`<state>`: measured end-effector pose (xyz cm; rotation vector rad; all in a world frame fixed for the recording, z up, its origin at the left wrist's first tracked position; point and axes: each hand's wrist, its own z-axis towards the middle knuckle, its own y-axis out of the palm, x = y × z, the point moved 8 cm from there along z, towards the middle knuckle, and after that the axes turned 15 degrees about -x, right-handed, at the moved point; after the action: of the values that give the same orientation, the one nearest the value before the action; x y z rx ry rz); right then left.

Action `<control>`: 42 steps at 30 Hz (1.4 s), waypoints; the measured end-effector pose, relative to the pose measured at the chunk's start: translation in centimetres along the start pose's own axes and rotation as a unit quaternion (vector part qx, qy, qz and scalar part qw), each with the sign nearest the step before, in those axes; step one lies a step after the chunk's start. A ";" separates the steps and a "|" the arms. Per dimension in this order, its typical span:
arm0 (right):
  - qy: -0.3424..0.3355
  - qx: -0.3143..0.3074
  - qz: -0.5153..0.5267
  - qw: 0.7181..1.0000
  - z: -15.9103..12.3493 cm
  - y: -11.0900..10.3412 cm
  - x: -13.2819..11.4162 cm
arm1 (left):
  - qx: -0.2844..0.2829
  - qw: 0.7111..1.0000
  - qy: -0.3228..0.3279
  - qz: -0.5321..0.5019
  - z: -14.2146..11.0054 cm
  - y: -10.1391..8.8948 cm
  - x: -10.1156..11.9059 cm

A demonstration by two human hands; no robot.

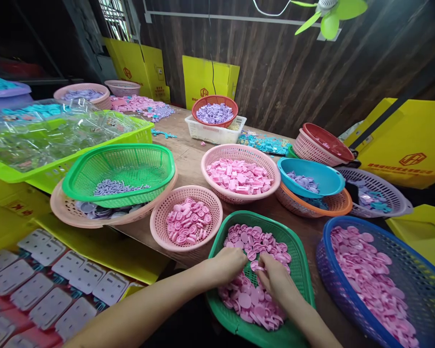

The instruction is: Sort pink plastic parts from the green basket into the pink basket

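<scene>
Both hands are over a green plastic basket (300, 246) filled with round pink plastic pieces (244, 299). My right hand (274, 276) pinches one pink round plastic piece (255, 266) between thumb and fingers. Just to its left, my left hand (232, 264) is closed with the knuckles up, and whatever its fingers hold is hidden. Between the hands a patch of the basket's green mesh bottom shows. Close by on the left, a small pink basket (155, 227) contains pink oval pieces (188, 220).
A blue basket (324, 270) of pink pieces stands at the right. Behind are a pink basket (206, 166) of blocky pink parts and a blue bowl (335, 181) on an orange one. At left, a green oval basket (166, 164) holds small purple parts; pale moulded panels (43, 295) lie below.
</scene>
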<state>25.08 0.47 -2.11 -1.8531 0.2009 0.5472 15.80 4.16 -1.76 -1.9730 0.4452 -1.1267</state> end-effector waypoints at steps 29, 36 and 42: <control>-0.048 0.125 0.204 0.970 -2.7 -3.1 -3.2 | 0.017 0.813 0.092 -0.574 -2.5 -1.6 2.9; -0.029 0.070 0.432 0.899 -2.3 -2.4 -2.0 | 0.123 0.798 0.082 -0.584 -3.1 -2.2 0.6; -0.024 0.052 0.560 0.826 -1.7 -1.3 -2.0 | 0.141 0.817 0.082 -0.552 -3.8 -3.1 0.9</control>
<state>24.33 -0.89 0.35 -1.4506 1.3043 1.3343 12.87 3.71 2.28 -1.8167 -0.8978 -1.9090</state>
